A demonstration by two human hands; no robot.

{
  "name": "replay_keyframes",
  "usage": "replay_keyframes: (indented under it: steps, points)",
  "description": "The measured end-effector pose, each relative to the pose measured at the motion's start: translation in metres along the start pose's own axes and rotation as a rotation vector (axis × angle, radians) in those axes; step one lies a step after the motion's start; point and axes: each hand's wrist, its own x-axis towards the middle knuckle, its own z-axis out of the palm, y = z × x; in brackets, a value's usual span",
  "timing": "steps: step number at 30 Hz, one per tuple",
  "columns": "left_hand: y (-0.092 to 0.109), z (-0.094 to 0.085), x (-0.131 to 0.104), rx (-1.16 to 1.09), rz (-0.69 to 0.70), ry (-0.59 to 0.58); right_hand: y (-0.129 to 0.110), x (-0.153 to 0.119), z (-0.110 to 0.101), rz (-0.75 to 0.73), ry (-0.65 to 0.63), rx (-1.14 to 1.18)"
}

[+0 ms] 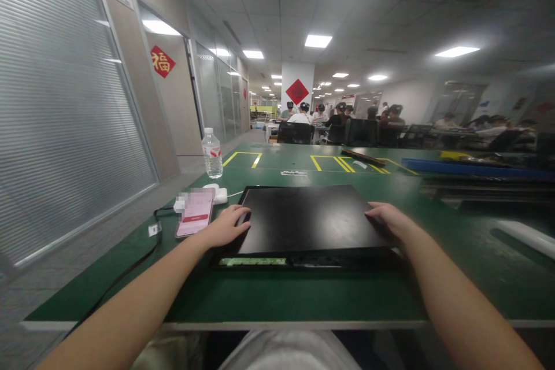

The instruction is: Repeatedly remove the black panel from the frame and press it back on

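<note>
A flat black display panel [303, 219] lies face up in front of me on the green table. My left hand [228, 225] grips its left edge, thumb on the face and fingers along the side. At the right edge my right hand [388, 218] holds it too, its lower fingers hidden behind the panel. Below the panel's near edge shows a strip of green circuit board [252, 262] in a dark frame. Whether the panel touches this frame I cannot tell. Beside my left hand lies a phone [195, 219] with a pink screen.
A water bottle [212, 153] stands at the table's [303, 298] left edge, near a white charger [219, 193] and a black cable [130, 269]. Dark strips [477, 191], a blue bar [468, 167] and a white bar [529, 237] lie right. Yellow tape [329, 157] marks the far side; people sit beyond.
</note>
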Motion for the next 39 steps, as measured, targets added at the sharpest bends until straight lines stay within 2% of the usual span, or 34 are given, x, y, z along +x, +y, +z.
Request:
replay_keyframes:
  steps: [3, 9, 16, 21, 26, 34, 39]
  points:
    - [0.001, -0.001, -0.001, 0.009, -0.004, -0.012, 0.001, 0.000, -0.001, 0.095, -0.057, 0.055]
    - [0.003, -0.003, 0.000, 0.022, -0.001, -0.015, -0.001, -0.005, -0.002, 0.097, -0.073, 0.044]
    - [0.006, -0.005, -0.001, 0.007, -0.001, -0.012, -0.004, -0.001, -0.006, 0.083, -0.004, 0.102]
    - [0.006, -0.004, -0.001, -0.003, 0.011, 0.010, 0.004, 0.012, -0.014, -0.018, 0.155, 0.046]
    - [0.007, -0.005, -0.001, 0.012, 0.004, 0.001, 0.003, 0.011, -0.014, 0.014, 0.213, 0.130]
    - [0.009, -0.002, -0.001, 0.020, -0.017, -0.033, -0.003, 0.003, -0.012, -0.068, 0.289, -0.096]
    - [0.006, 0.005, 0.002, -0.029, -0.071, 0.029, -0.003, 0.003, -0.010, -0.093, 0.332, -0.169]
